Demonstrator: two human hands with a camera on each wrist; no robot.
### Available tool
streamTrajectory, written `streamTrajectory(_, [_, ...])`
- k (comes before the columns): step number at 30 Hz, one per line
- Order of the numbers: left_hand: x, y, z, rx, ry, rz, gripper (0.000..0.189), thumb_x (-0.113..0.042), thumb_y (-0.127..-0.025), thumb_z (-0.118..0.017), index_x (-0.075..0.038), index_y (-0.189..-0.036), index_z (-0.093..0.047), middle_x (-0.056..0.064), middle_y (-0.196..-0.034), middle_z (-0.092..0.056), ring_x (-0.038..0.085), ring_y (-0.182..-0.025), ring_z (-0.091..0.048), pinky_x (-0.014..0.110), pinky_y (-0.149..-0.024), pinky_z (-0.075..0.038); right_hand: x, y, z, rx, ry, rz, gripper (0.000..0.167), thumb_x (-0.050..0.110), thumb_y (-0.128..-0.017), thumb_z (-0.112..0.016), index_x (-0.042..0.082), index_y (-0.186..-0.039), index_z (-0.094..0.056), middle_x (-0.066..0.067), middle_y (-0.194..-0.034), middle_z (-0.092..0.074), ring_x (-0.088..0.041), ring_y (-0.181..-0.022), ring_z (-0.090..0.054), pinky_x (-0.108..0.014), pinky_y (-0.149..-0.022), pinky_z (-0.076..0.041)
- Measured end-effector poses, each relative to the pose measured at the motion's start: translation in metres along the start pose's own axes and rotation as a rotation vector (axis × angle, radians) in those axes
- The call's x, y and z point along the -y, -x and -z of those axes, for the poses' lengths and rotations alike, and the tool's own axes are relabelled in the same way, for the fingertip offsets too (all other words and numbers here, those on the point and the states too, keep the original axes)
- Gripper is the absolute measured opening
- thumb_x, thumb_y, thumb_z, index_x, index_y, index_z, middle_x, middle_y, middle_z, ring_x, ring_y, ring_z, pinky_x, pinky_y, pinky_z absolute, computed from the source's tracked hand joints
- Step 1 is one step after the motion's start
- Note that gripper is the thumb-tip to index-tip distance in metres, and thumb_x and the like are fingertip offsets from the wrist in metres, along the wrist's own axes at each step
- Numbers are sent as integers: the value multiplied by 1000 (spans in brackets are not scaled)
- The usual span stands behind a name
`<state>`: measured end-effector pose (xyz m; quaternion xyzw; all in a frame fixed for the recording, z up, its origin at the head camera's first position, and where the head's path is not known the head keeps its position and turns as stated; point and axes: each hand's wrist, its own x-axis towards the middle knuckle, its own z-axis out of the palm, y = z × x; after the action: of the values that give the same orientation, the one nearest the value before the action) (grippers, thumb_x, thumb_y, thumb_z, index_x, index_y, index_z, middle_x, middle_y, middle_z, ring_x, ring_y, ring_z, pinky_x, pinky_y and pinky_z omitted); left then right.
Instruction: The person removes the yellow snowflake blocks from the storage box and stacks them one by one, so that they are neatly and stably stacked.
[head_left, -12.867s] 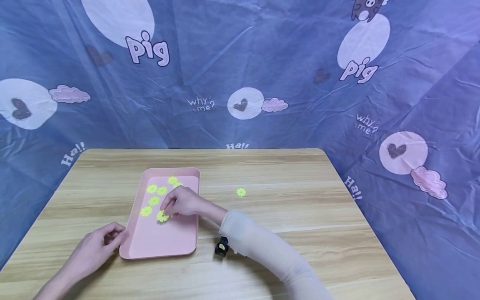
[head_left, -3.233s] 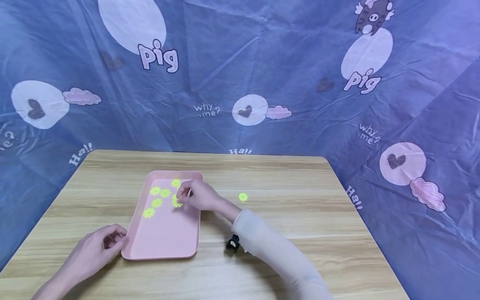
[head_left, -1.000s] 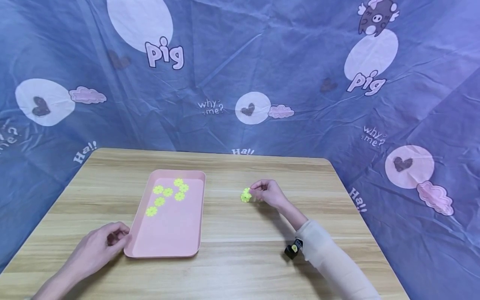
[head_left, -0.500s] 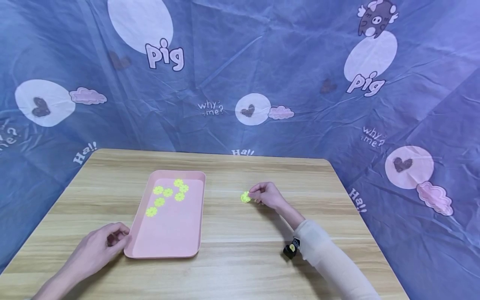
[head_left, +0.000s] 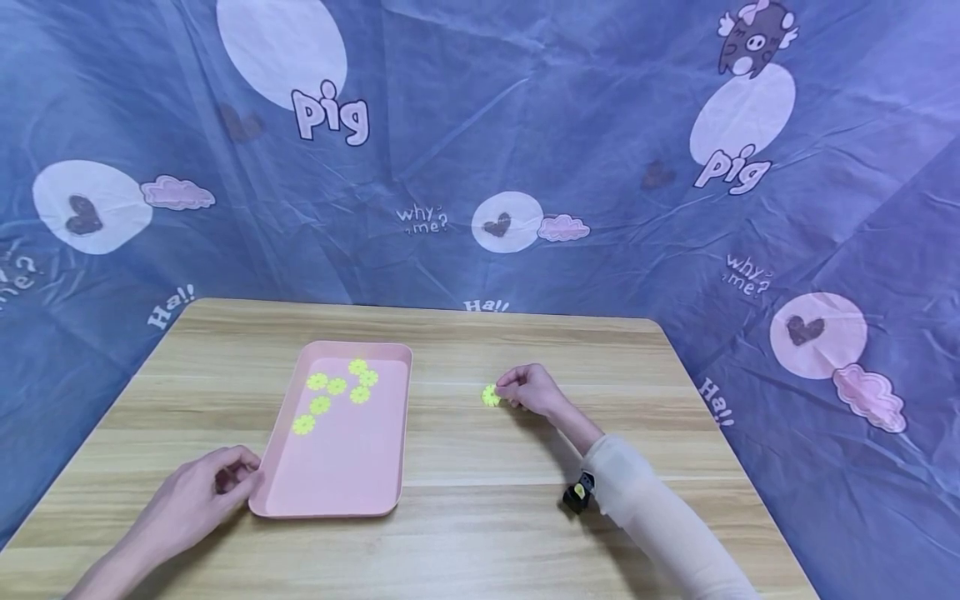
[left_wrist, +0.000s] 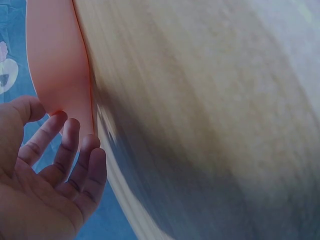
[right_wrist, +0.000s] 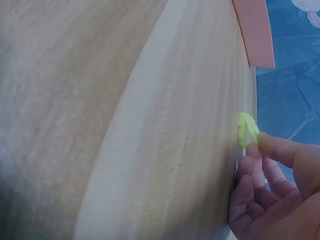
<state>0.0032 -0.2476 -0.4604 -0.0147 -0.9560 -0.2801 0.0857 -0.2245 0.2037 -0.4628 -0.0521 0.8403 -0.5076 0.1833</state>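
Observation:
My left hand pinches the near left corner of the pink tray between thumb and index finger. The left wrist view shows its other fingers loosely bent beside the tray wall. Several yellow flower-shaped pieces lie in the tray's far half. Right of the tray, my right hand pinches a yellow flower-shaped piece by its edge with thumb and index finger. That piece tilts against another one on the table; how many lie under it cannot be told.
A wooden table carries everything. Blue printed cloth hangs behind it and at its sides. A small black device sits at the right wrist, below the pale sleeve.
Since about three seconds ago, my right hand has moved from the tray to the flower-shaped pieces at the right. During the last second its pinched piece has come down slightly. The left hand stays put.

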Motion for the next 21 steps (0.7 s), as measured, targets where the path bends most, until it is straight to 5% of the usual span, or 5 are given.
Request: streamTrajectory(21, [-3,1,2,6,3,11,11,-16,-91,-78,-25,-90,-71,-18,-75,-61,-10,-70,-49,22,-64,-44,-2,-3,-2,2,52,-1,11,4,-93,-75,-4,-100,-74,0,-74,-64,-10,-61,-54,-22,-57,-46])
